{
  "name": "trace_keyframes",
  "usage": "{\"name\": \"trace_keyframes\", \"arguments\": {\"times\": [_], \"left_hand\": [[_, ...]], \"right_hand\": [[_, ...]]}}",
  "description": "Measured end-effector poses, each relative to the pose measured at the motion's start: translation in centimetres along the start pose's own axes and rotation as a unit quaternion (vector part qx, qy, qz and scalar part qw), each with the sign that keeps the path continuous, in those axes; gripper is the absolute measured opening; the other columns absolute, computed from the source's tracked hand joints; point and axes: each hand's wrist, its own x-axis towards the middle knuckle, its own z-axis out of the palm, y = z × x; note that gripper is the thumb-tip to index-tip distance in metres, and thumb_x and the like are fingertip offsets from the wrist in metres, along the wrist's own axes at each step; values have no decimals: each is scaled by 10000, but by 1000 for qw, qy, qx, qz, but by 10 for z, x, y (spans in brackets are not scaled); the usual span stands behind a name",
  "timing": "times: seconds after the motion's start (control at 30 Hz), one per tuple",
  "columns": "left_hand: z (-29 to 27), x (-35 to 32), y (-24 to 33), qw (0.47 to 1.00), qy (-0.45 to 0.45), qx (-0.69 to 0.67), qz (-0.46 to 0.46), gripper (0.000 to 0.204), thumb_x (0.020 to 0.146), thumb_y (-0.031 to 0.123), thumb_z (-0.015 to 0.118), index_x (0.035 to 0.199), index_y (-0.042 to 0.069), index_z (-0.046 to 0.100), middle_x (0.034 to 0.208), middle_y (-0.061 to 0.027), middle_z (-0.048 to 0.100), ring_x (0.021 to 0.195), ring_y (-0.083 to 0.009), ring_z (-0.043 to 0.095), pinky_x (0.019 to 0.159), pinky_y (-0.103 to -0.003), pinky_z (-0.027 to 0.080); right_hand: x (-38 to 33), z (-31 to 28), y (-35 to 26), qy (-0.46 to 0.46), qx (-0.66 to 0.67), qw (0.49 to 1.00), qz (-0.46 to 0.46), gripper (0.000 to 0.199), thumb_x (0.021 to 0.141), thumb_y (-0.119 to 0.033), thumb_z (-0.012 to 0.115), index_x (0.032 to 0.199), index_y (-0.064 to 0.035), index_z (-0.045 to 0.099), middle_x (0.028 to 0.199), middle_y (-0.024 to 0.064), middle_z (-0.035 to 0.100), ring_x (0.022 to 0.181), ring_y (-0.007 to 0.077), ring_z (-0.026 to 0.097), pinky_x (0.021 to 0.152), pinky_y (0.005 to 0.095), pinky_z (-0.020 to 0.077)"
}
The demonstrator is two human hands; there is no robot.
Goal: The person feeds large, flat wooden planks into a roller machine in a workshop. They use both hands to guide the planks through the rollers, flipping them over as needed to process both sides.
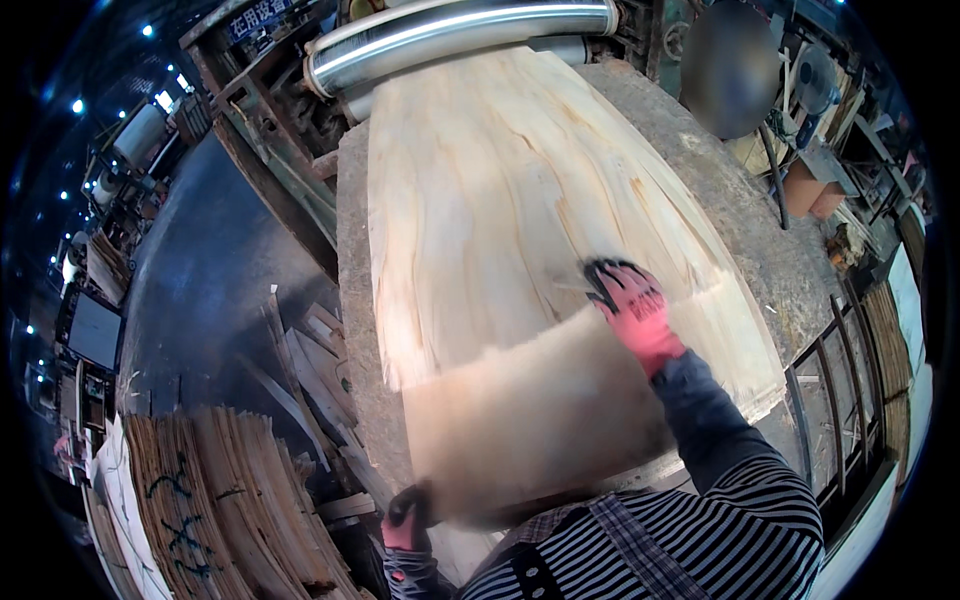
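Far left, low: stack of veneer sheets [215, 500] standing on edge, dark scrawl on the ends, with loose wood scraps [310, 370] strewn on the floor beside it. Left hand [405, 520], pink glove with black fingertips, is clenched on the lower left corner of a veneer piece [530, 430], which is lifted off the bench and motion-blurred, tilted up toward the person. Under and beyond it lies a long pale veneer sheet [500, 190], flat on the grey bench [690, 190], running back to the metal roller [460, 35] at the top of the view; its near edge is ragged. Right hand [632, 305], same kind of glove, grips the upper right edge of the lifted piece, fingers curled over it, just above the long sheet. Judgement: one piece is already free and in hand, not yet set down anywhere; the stack at left suggests earlier pieces done; the long sheet on the bench remains to be dealt with. Far right: railing and clutter, too small to tell.
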Motion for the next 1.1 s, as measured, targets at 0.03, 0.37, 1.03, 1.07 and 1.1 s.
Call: {"name": "trace_keyframes", "arguments": {"times": [0.03, 0.37, 1.03, 1.07, 1.1], "left_hand": [[3, -3, 6, 996, -10, -72, -42, 371, 797, 297, 577, 1016, -2, 576, 867, -93, 606, 820, -155, 577, 715, -279, 473], [-14, 44, -37, 964, -217, 5, 152, 406, 695, 133, 649, 1061, -8, 544, 1090, -170, 541, 1017, -265, 522, 868, -327, 418], [16, -5, -18, 918, -275, 100, 267, 496, 764, 303, 596, 1117, -14, 455, 1122, -223, 481, 1015, -307, 469, 861, -356, 385], [10, 2, -50, 926, -224, 193, 235, 523, 764, 315, 589, 1141, -12, 436, 1138, -230, 467, 1046, -316, 444, 885, -367, 364], [19, 13, -76, 912, -208, 281, 216, 549, 765, 327, 582, 1165, -11, 416, 1154, -236, 452, 1077, -326, 419, 908, -378, 344]], "right_hand": [[11, 13, 5, -4, 3, 1000, 6, 426, 738, -272, 575, 1120, -99, 504, 1123, 78, 523, 1064, 239, 464, 954, 416, 298], [-77, -41, -43, -244, 125, 962, -9, 747, 723, -480, 542, 1283, -46, 306, 1299, 209, 302, 1228, 365, 242, 1029, 471, 137], [-222, -180, -101, -128, 19, 991, -26, 450, 613, -103, 608, 1053, -60, 521, 1057, 172, 538, 995, 359, 511, 863, 443, 412], [-201, -172, -108, -131, 51, 990, -26, 472, 590, -79, 602, 1055, -61, 525, 1067, 178, 531, 999, 364, 505, 856, 430, 418], [-187, -167, -109, -134, 67, 989, -5, 496, 567, -56, 596, 1058, -63, 529, 1076, 184, 523, 1004, 370, 498, 849, 417, 425]]}}
